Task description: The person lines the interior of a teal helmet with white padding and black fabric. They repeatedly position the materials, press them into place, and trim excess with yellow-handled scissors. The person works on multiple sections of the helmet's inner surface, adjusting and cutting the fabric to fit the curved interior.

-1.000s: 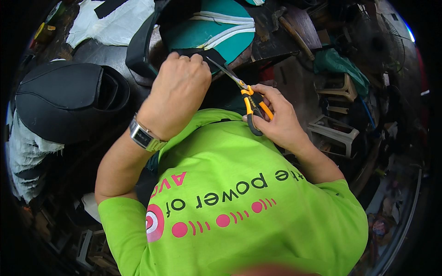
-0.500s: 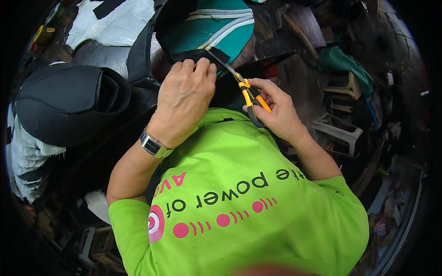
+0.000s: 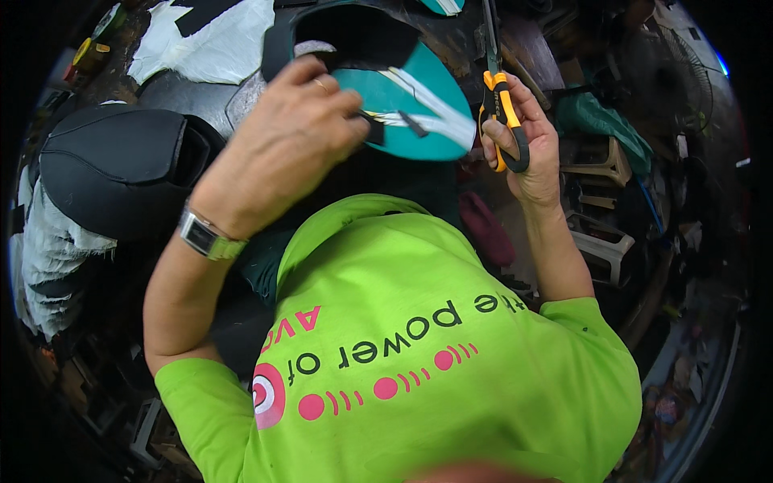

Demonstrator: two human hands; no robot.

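Note:
My right hand (image 3: pixel 527 145) is closed round the orange-and-black handles of a pair of scissors (image 3: pixel 503 121). Their blades point away from me, right of a teal, rounded panel (image 3: pixel 431 92) joined to a black piece. White tape strips (image 3: pixel 443 127) run across the panel, with a small dark scrap (image 3: pixel 413 123) lying on them. My left hand (image 3: pixel 310 133), slightly blurred, is at the panel's near left edge with its fingers curled. A bit of black material shows by its fingertips; what they grip is hidden.
A padded black rounded piece (image 3: pixel 113 173) stands at the left above frayed white cloth (image 3: pixel 56 266). White fabric (image 3: pixel 201 44) lies on the dark bench at the back. At right are a green bag (image 3: pixel 604 129), plastic stools (image 3: pixel 600 245) and a fan (image 3: pixel 680 68).
The scissors have left the panel's edge, moved right and turned to point away. My left hand has shifted left, blurring, and the teal panel has turned and come nearer.

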